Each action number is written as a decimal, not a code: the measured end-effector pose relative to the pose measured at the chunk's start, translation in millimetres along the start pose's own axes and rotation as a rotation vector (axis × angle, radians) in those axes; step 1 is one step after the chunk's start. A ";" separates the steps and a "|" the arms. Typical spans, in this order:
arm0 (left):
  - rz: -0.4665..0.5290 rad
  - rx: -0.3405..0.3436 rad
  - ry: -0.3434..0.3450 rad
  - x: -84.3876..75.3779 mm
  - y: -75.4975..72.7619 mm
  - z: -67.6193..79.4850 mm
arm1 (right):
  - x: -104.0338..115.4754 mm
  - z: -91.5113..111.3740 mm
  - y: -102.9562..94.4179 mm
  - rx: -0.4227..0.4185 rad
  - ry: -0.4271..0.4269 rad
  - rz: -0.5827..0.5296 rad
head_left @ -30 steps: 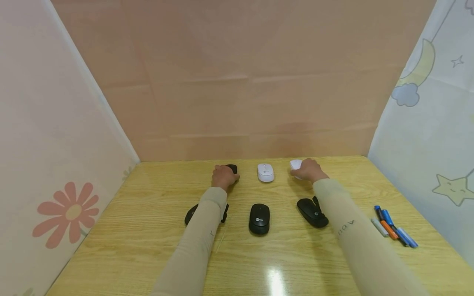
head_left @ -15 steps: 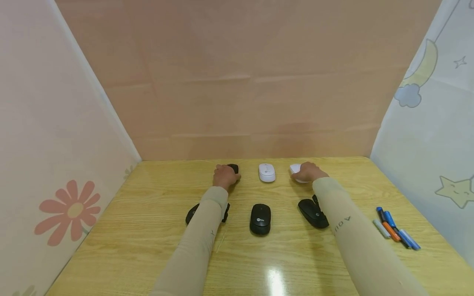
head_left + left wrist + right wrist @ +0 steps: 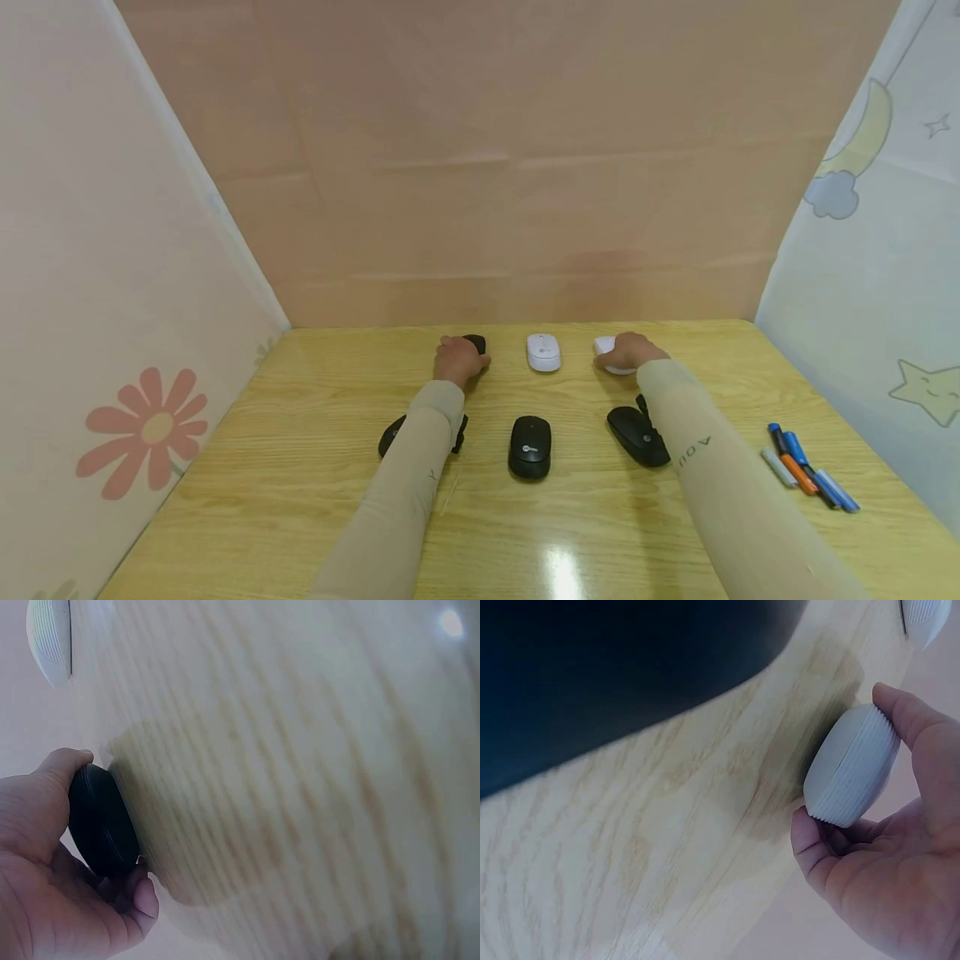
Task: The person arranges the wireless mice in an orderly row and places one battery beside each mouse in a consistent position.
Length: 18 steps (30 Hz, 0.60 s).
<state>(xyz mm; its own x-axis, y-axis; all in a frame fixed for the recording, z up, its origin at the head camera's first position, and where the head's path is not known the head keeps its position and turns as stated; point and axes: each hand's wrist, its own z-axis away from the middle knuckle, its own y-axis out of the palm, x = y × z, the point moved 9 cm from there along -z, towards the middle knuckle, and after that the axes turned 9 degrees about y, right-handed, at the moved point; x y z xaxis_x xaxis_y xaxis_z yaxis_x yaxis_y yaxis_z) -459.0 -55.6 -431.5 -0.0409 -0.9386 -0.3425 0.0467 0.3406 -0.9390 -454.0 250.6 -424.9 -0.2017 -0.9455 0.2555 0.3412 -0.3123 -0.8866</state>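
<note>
At the back left of the table, my left hand (image 3: 457,360) grips a black computer mouse (image 3: 476,342). The left wrist view has the thumb and fingers on opposite sides of this black mouse (image 3: 103,821), close to the tabletop. On the back right, a white mouse (image 3: 604,344) is held by my right hand (image 3: 633,351). Thumb and fingertips pinch the ribbed sides of that white mouse (image 3: 851,765) in the right wrist view. Another white mouse (image 3: 543,352) sits between the two hands, untouched by either.
Nearer me stand a black mouse (image 3: 530,448) in the middle, another black mouse (image 3: 637,436) by my right sleeve, and a dark mouse (image 3: 392,433) partly hidden under my left forearm. Several markers (image 3: 798,472) lie at the right. A brown backdrop (image 3: 495,208) rises behind the table.
My right hand has drawn the white mouse slightly toward me. The left hand keeps its grip on the black mouse with little motion. The head view has shifted a little.
</note>
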 end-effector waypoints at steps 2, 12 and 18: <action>-0.007 0.002 -0.001 -0.1 0.0 -0.3 | -1.6 -1.6 0.2 -0.007 0.006 0.003; -0.009 0.013 0.004 -1.8 -0.2 -1.0 | -3.3 -3.6 -2.5 -0.016 -0.017 0.011; -0.008 0.019 0.012 -3.5 -2.1 1.8 | -6.5 -5.1 -3.6 -0.021 -0.017 0.011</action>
<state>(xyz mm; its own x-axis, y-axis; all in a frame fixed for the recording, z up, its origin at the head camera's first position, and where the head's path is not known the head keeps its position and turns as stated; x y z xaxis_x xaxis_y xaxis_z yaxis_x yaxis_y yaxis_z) -457.2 -53.1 -428.2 -0.0532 -0.9405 -0.3355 0.0650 0.3320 -0.9410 -458.6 258.3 -425.4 -0.1821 -0.9504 0.2519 0.3244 -0.3000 -0.8971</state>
